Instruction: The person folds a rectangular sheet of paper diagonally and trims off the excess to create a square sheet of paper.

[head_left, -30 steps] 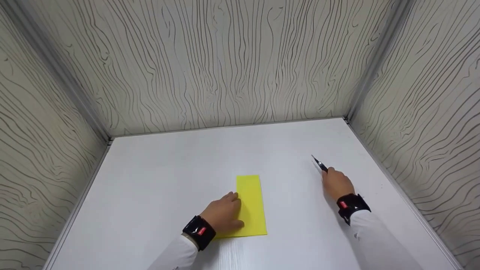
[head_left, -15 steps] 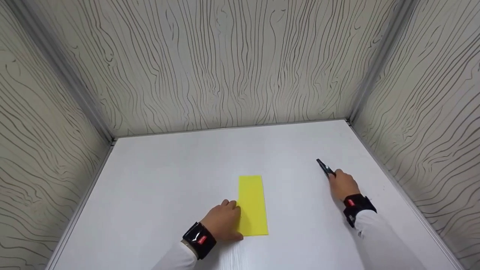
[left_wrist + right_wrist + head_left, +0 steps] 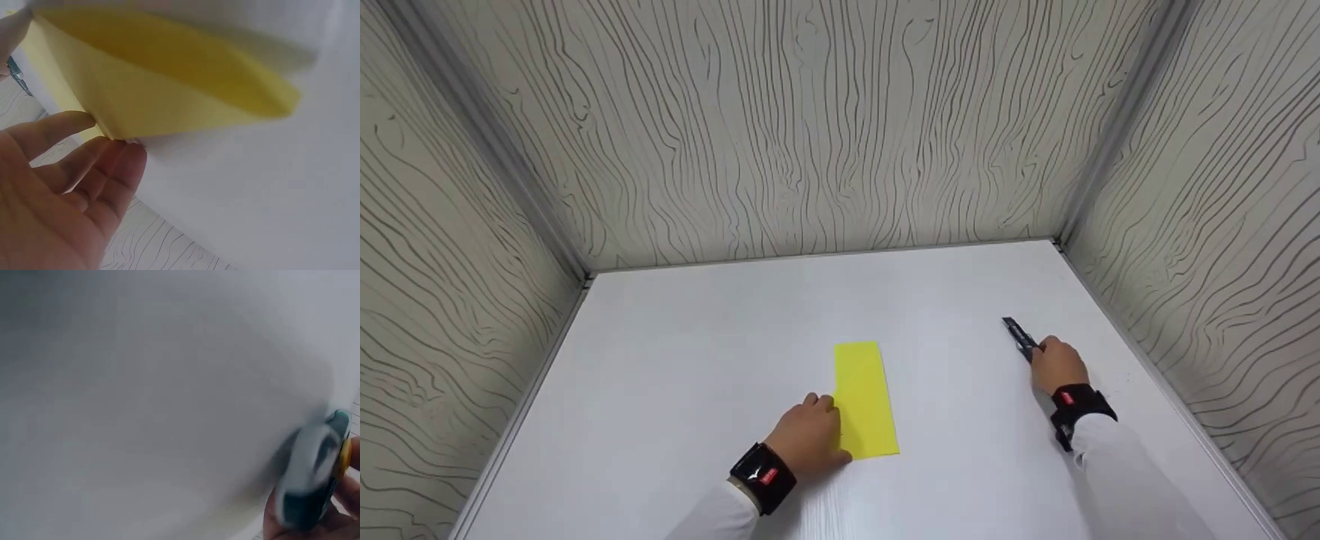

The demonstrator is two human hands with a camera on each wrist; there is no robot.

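A folded sheet of yellow paper [image 3: 866,397] lies on the white table, its layers bulging apart in the left wrist view. My left hand [image 3: 808,439] holds it by its left side, the thumb at the near edge and curled fingertips [image 3: 132,160] along the side edge. Off to the right, my right hand [image 3: 1059,365] grips a dark utility knife [image 3: 1018,335], which points away and to the left. The right wrist view shows the knife's rounded grey-and-teal end [image 3: 306,478] and a yellow part beside the fingers.
The white tabletop [image 3: 720,322] ends at a back wall [image 3: 810,150] with a wood-line pattern. Similar side walls stand left and right, with grey metal posts [image 3: 1110,142] in the corners.
My left hand has shifted its hold, and the paper has slid slightly away from me and turned a little. My right hand has moved right, and the knife has rolled in its grip.
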